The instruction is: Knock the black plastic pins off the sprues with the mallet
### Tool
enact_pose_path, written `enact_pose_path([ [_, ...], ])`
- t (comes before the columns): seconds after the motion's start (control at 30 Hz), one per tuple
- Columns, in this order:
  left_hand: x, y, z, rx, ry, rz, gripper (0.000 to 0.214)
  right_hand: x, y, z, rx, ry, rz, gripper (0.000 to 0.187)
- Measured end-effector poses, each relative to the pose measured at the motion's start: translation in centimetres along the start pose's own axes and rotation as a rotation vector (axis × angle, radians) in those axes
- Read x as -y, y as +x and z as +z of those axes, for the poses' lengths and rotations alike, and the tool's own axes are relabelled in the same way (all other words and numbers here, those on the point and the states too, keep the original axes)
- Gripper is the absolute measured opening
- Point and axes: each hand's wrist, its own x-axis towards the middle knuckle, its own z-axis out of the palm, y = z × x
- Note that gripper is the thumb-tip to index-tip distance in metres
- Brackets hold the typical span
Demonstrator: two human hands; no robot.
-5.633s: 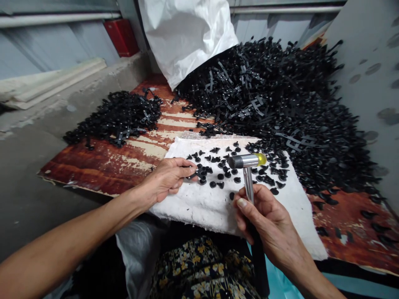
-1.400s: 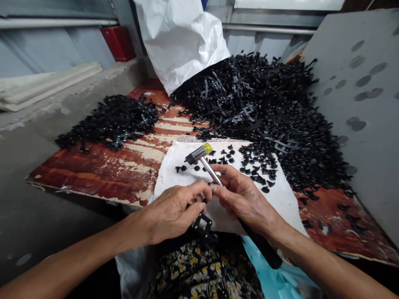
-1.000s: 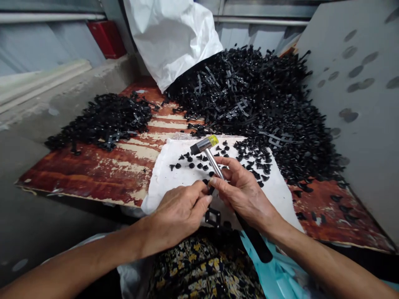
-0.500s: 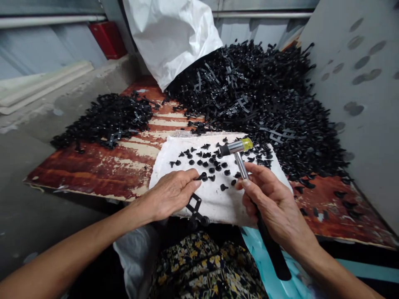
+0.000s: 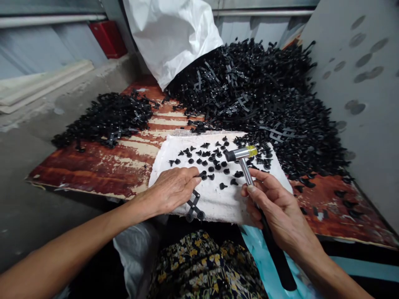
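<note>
My left hand is closed in a pinch on a black scissor-type linkage, whose crossed links hang out below the fingers over the front edge of the white cloth pad. Part of the linkage is hidden by the hand. In my right hand is a small mallet with a metal head, one black face and one yellow face. Its head is raised above the pad, and its black handle runs down past my palm. Several small black round-headed pieces lie scattered over the pad between my hands.
A large heap of black linkages and pieces covers the back right, beside a grey panel. A smaller black heap sits at the left on the worn red board. A white sack hangs at the back.
The mallet has shifted a little to the right with my right hand. The hanging end of the linkage has moved slightly up and to the left, while my left hand stays nearly in place.
</note>
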Motion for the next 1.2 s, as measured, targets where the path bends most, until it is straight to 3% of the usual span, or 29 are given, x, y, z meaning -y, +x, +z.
enact_pose_path([
  [0.57, -1.2, -0.3, -0.6, -0.010, 0.198, -0.043, 0.025, 0.1, 0.0, 0.0, 0.055, -0.114, -0.025, 0.037],
  [0.77, -1.7, -0.3, -0.7, -0.002, 0.280, -0.061, 0.026, 0.3, -0.1, -0.3, 0.125, -0.548, -0.269, 0.036],
  [0.97, -1.6, -0.3, -0.6, -0.015, 0.294, -0.067, 0.028, 0.7, -0.6, 0.0, 0.216, -0.775, -0.699, 0.062],
  [1.07, -1.6, -0.1, -0.5, -0.018, 0.299, -0.066, 0.029, 0.5, -0.9, 0.1, 0.218, -0.880, -0.721, 0.072],
  [1.2, -1.5, -0.2, -0.5, -0.024, 0.299, -0.076, 0.030, 0.1, -1.1, -0.1, 0.269, -0.948, -0.701, 0.070],
])
